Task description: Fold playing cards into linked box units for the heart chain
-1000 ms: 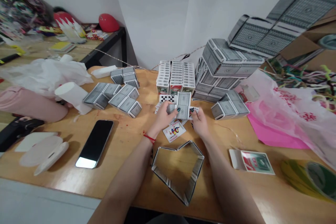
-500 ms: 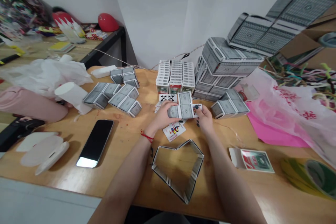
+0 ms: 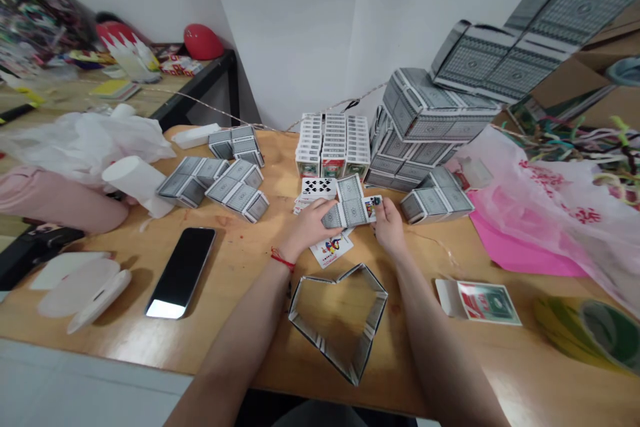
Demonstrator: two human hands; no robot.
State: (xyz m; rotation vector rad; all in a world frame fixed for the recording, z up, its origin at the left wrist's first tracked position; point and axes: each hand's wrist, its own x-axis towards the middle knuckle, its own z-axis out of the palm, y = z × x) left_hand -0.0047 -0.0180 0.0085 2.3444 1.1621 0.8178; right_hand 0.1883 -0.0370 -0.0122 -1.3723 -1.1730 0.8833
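A small block of folded playing cards [image 3: 353, 199], grey patterned backs outward, is gripped at its left end by my left hand [image 3: 313, 223]. My right hand [image 3: 389, 225] pinches a face card [image 3: 371, 207] at the block's right end; how far the card goes in is hidden. Beneath my left hand a joker card [image 3: 331, 250] lies face up. Just behind it are several loose cards [image 3: 319, 187], a spade card on top. Between my forearms stands a heart-shaped frame of folded cards [image 3: 367, 327].
Three rows of card boxes [image 3: 334, 140] stand at the back. To their right rises a tall folded-card structure [image 3: 425, 113]; a smaller block [image 3: 436, 197] sits before it. More blocks [image 3: 239, 190], a phone [image 3: 181, 272], an opened card box [image 3: 487, 301] and tape [image 3: 585, 330] surround my arms.
The block has tilted slightly in my hands, its right side a little higher. More of the face card's picture shows beside my right fingers. The surrounding objects stay put.
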